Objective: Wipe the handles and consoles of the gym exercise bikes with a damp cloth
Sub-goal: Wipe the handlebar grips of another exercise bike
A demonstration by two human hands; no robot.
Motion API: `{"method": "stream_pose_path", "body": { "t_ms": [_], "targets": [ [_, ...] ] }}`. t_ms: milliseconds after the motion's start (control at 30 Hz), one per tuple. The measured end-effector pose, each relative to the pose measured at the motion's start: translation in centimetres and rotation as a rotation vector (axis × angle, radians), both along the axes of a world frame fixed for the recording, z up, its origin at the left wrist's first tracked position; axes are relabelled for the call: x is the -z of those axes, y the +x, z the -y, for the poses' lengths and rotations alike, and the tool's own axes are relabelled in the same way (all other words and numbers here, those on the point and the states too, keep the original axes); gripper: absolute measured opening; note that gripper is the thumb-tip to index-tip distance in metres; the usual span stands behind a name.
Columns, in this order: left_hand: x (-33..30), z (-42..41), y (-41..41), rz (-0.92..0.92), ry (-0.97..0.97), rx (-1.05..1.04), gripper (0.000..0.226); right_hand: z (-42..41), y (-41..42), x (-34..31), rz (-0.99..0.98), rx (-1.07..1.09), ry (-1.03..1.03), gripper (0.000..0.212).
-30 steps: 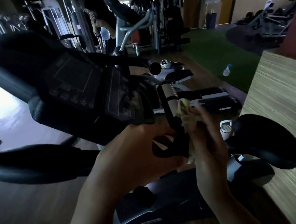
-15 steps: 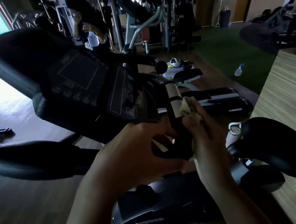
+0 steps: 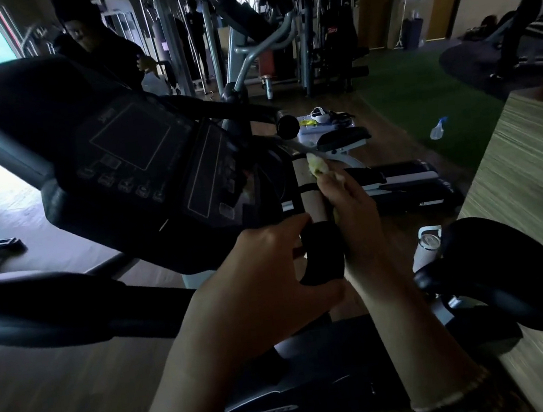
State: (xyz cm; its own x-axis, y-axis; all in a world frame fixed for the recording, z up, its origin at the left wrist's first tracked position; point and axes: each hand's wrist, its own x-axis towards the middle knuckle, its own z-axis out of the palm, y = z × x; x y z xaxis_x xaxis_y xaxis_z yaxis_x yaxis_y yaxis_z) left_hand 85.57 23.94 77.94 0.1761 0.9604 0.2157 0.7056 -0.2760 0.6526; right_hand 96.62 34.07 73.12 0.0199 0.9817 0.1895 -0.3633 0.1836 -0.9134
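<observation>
Cloth (image 3: 318,164) is bunched in my right hand (image 3: 349,202), pressed against the bike's handle (image 3: 312,197). My left hand (image 3: 266,282) grips the black foam end (image 3: 323,254). Console (image 3: 139,154) lettering is unreadable.

I see my yellow-green cloth (image 3: 318,165) bunched against the bike's upright handle (image 3: 314,200), right of its dark console (image 3: 140,161).

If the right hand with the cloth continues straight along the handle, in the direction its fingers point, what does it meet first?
Probably the silver bracket where the handle bar ends, just past the cloth in the right hand. Depth is hard to judge in this dark view, so the black pad above it could come first.
</observation>
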Motion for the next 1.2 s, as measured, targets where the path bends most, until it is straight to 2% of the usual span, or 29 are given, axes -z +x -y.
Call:
{"method": "stream_pose_path", "body": {
  "t_ms": [133,233,333,533,700,833,1000,1133,1200],
  "targets": [
    [0.1,-0.2,0.3,-0.016,0.015,-0.028,0.049,1.9,0.7,0.9,0.002,-0.051,0.042,0.030],
    [0.1,-0.5,0.3,-0.020,0.031,-0.043,0.043,-0.1,0.5,0.3,0.075,-0.021,0.053,0.025],
    [0.1,-0.5,0.2,-0.003,0.029,-0.050,0.044,-3.2,-0.6,-1.5,0.029,-0.066,0.038,0.024],
    [0.3,-0.7,0.2,-0.014,-0.007,-0.048,0.045,-2.2,0.0,0.4,0.053,-0.096,0.091,0.027],
    [0.0,-0.6,0.2,-0.045,-0.002,-0.076,0.057,-5.2,-0.4,-2.3,0.291,-0.091,0.242,0.023],
    [0.0,-0.5,0.2,-0.065,-0.007,-0.084,0.054,-2.8,1.2,-0.9,0.533,-0.049,0.489,0.030],
    [-0.1,-0.7,0.2,-0.081,-0.026,-0.101,0.054,-3.8,0.8,-2.2,0.552,-0.136,0.442,0.031],
    [0.1,-0.8,0.2,-0.058,-0.037,-0.098,0.051,-2.6,1.4,-2.0,0.787,-0.153,0.651,0.024],
    [0.0,-0.8,0.1,-0.089,-0.037,-0.095,0.051,-2.2,2.1,-1.5,0.772,-0.189,0.664,0.023]
  ]
}}
